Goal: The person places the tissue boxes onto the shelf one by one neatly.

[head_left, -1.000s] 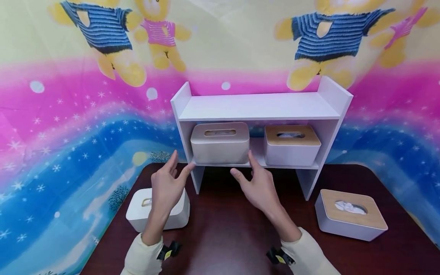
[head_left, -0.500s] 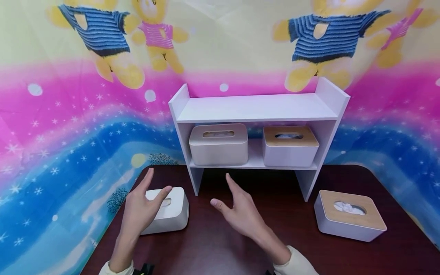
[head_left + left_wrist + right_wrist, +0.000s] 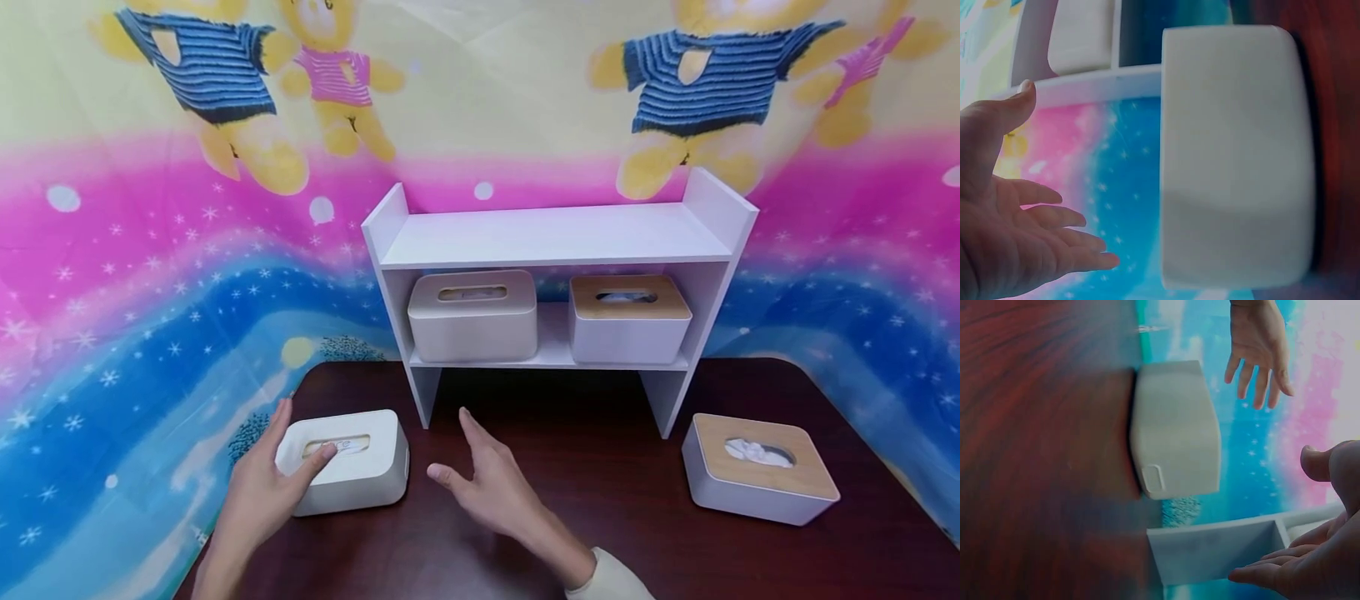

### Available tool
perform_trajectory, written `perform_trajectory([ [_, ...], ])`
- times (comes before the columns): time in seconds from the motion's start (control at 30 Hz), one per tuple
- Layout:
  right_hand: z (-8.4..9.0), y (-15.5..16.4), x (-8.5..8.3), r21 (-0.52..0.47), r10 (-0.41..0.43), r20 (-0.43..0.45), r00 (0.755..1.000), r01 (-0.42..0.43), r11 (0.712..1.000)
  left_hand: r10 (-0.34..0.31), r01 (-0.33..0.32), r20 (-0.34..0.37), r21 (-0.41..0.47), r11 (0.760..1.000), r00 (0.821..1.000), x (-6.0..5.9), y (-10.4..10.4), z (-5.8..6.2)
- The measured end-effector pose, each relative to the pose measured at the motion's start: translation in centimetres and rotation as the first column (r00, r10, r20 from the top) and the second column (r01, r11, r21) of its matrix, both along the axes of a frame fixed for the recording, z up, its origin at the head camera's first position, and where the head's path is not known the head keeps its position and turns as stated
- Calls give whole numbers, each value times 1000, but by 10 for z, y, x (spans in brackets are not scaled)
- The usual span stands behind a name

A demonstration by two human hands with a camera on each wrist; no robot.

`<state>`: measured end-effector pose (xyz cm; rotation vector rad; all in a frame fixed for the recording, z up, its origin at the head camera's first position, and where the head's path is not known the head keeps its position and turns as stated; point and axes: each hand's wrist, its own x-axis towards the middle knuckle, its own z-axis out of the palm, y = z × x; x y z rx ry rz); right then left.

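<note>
Backdrop point(image 3: 150, 275): printed cloth, bears on top, pink and blue starry bands below. Dark red-brown table point(image 3: 570, 508) in front of it.

White shelf point(image 3: 555, 242) stands at the back of the table, centred. Top board bare. Lower board holds two tissue boxes side by side: beige box point(image 3: 472, 315) on the left, wood-lid box point(image 3: 628, 318) on the right, small gap between them.

White box point(image 3: 343, 460) sits on the table, front left, just left of the shelf's left leg. Slot in the lid faces up, upright, flat on the table. In the left wrist view the white box point(image 3: 1235, 156) fills the frame, its side turned to the camera.

Left hand point(image 3: 262, 492) is at the white box's left end, fingers straight and spread. Thumb tip lies over the lid near the slot in the head view. Left wrist view shows a gap between palm point(image 3: 1004, 219) and box, so no grip; whether the thumb touches, cannot tell.

Right hand point(image 3: 491, 492) hovers over the table just right of the white box, apart from it, palm turned left towards it, fingers extended and relaxed, holding nothing. Right wrist view confirms: fingers point(image 3: 1297, 569) loose, box point(image 3: 1175, 428) beyond them, left hand point(image 3: 1260, 344) on the far side.

Second wood-lid box point(image 3: 759, 468) sits on the table front right, tissue showing in the slot, well apart from both hands.
</note>
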<state>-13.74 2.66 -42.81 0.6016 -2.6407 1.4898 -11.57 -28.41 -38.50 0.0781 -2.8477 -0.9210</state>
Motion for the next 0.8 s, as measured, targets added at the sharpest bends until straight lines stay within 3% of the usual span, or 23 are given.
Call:
perform_trajectory([
  [0.23, -13, -20, -2, 26, 24, 48, 999, -25, 999, 7, -6, 140, -5, 1000, 990, 1, -19, -8],
  [0.5, -26, -42, -8, 62, 35, 86, 996, -40, 997, 23, -15, 214, -40, 999, 977, -5, -36, -23],
  [0.8, -45, -56, -17, 65, 51, 136, 989, -60, 996, 39, -21, 336, -57, 998, 941, -11, -48, -39],
])
